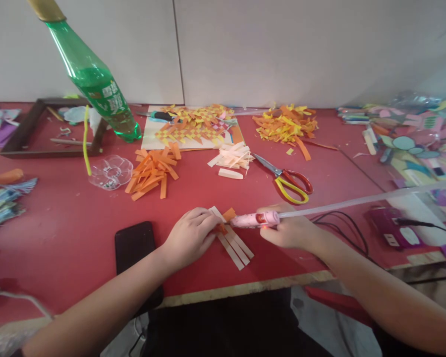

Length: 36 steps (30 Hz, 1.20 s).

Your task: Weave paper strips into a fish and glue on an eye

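Note:
My right hand (290, 230) is wrapped round a pink hot glue gun (254, 219), with a long clear glue stick (342, 204) running out of its back to the right. The gun's nozzle points left at several cream paper strips (236, 248) laid side by side. An orange strip (229, 214) lies across their upper part. My left hand (193, 233) is closed at the upper left of these strips, its fingertips pressed on them where the orange paper crosses. The exact contact under those fingertips is hidden.
Orange strips (154, 171), cream strips (232, 157) and red-and-yellow-handled scissors (286, 181) lie beyond my hands. A green bottle (104, 94) stands at the back left. A black phone (136, 245) is beside my left forearm. A purple power block (392, 228) with cables sits at the right.

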{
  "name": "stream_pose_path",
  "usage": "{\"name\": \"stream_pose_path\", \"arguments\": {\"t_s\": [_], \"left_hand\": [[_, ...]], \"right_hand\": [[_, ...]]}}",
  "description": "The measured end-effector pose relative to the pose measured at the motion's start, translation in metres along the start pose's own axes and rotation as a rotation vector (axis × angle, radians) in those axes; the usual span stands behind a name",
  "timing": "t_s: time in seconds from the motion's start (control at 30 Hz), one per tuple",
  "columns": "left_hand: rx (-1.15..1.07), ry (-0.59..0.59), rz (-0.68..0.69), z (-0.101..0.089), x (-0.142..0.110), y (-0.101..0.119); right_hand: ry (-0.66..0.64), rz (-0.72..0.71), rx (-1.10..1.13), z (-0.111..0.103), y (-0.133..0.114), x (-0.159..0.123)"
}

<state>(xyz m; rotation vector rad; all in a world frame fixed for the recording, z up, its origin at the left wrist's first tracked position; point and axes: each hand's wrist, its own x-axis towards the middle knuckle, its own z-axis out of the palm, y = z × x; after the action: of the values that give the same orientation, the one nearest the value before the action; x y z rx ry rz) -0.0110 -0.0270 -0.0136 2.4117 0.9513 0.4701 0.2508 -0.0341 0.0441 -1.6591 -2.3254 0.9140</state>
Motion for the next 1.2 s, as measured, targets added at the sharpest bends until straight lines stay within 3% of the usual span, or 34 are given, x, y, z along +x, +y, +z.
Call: {"name": "stream_pose_path", "arguments": {"t_s": [0.57, 0.83, 1.0, 1.1, 1.2], "left_hand": [[-0.014, -0.002, 0.007, 0.000, 0.000, 0.000], [-0.013, 0.016, 0.011, 0.001, 0.000, 0.000], [-0.009, 0.024, 0.023, 0.001, 0.001, 0.001], [-0.001, 0.028, 0.020, 0.002, 0.000, 0.000], [0.004, 0.028, 0.017, 0.002, -0.001, 0.000]], "right_hand": [[0.018, -0.075, -0.337, -0.009, -0.007, 0.012], [-0.049, -0.055, -0.461, -0.020, -0.037, 0.026], [-0.192, -0.006, -0.518, -0.030, -0.058, 0.032], [-0.215, -0.067, -0.468, -0.038, -0.050, 0.031], [-0.165, -0.085, -0.250, -0.049, -0.024, 0.029]]}}
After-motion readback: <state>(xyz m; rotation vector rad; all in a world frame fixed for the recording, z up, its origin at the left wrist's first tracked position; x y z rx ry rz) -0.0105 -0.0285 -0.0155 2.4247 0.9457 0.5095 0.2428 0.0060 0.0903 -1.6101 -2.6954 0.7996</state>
